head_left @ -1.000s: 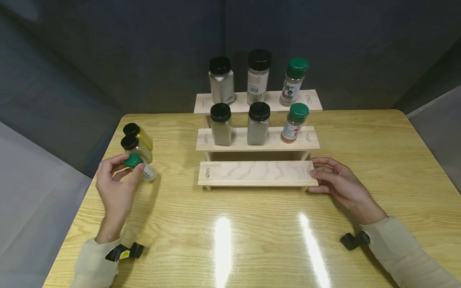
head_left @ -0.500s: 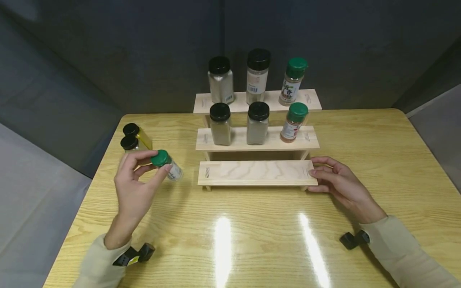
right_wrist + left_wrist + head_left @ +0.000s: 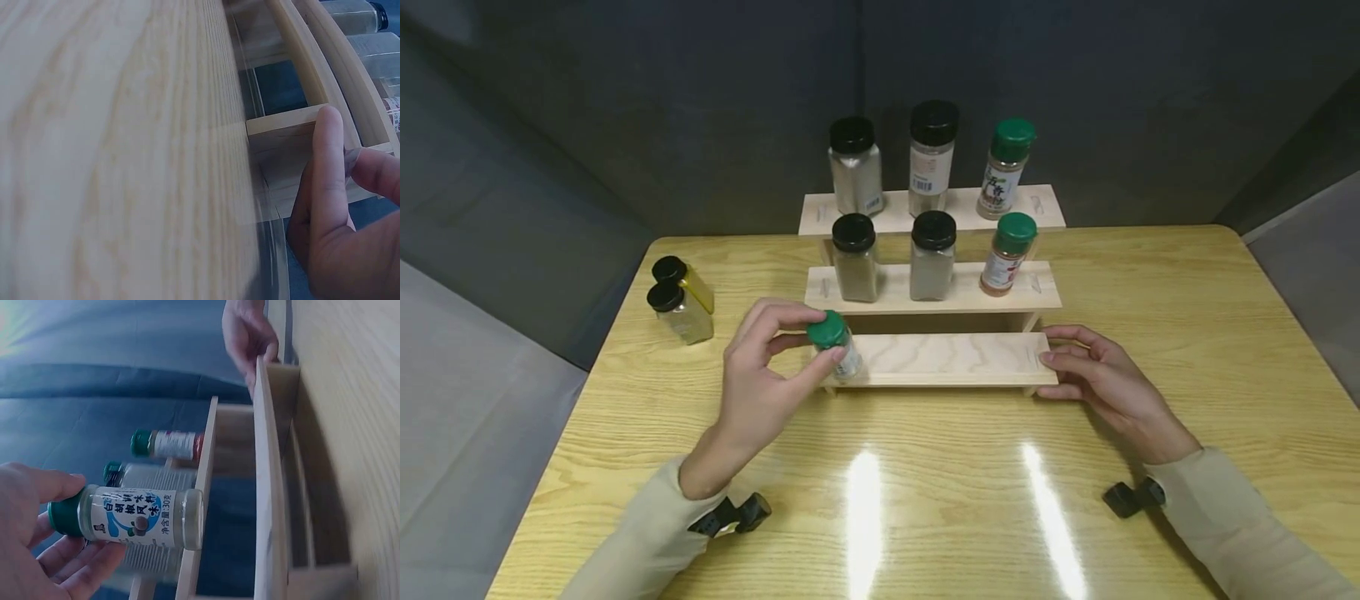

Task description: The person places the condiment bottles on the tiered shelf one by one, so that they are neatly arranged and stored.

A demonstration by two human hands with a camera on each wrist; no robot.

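Observation:
My left hand [image 3: 760, 396] pinches a small spice jar [image 3: 140, 515] by its green cap, fingers on one side and thumb on the other. The jar has a white printed label and hangs over the left end of the lowest shelf of a three-step wooden rack [image 3: 940, 358]. In the left wrist view a gap shows between the jar's base and that shelf. My right hand [image 3: 1108, 383] grips the shelf's right end, thumb on top; in the right wrist view the fingers [image 3: 328, 162] lie against the rack's end.
On the middle and top shelves stand several spice jars, black-capped ones [image 3: 933, 258] at left and centre and green-capped ones [image 3: 1002, 258] at right. Two black-capped jars, one pale [image 3: 688, 318] and one yellow [image 3: 698, 287], stand at the table's left side. A dark curtain [image 3: 737, 108] hangs behind.
My left hand has carried the green-capped spice jar rightward from beside the two black-capped jars to above the lowest shelf's left end. My right hand keeps its hold on the rack.

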